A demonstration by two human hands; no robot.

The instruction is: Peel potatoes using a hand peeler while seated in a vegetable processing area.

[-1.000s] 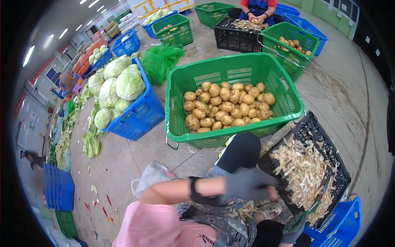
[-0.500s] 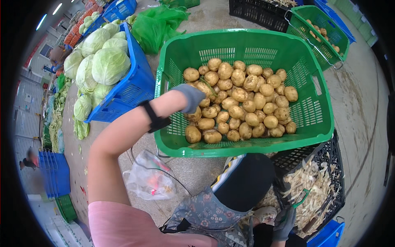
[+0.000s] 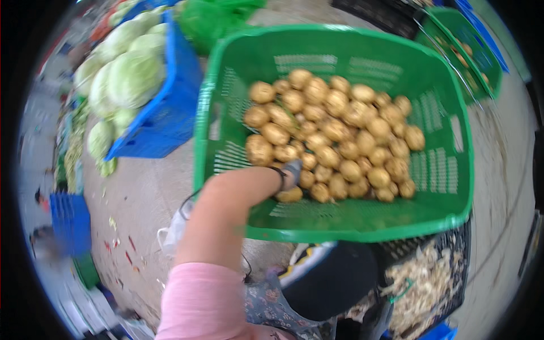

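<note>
Many brown potatoes [image 3: 362, 144] lie in a large green perforated crate [image 3: 334, 226] in front of me. My left hand [image 3: 292, 174], in a grey glove, reaches down among the potatoes near the crate's front left part. Its fingers are hidden and smeared by motion, so I cannot see whether they grip one. Low at the right, my right hand [image 3: 383, 318], also gloved in grey, is closed around a green peeler [image 3: 403, 290]. The peeler's head shows over a black crate [image 3: 462, 269] of pale peelings [image 3: 422, 289].
To the left stands a blue crate [image 3: 170, 122] heaped with cabbages [image 3: 133, 79]. Green netting [image 3: 212, 22] lies behind it. A smaller green crate [image 3: 462, 56] with a wire handle and potatoes stands at the far right. A white plastic bag [image 3: 170, 238] lies left of me.
My left hand has moved from the crate's left side toward its front, lower among the potatoes. My view has shifted, and the right hand still holds the peeler.
</note>
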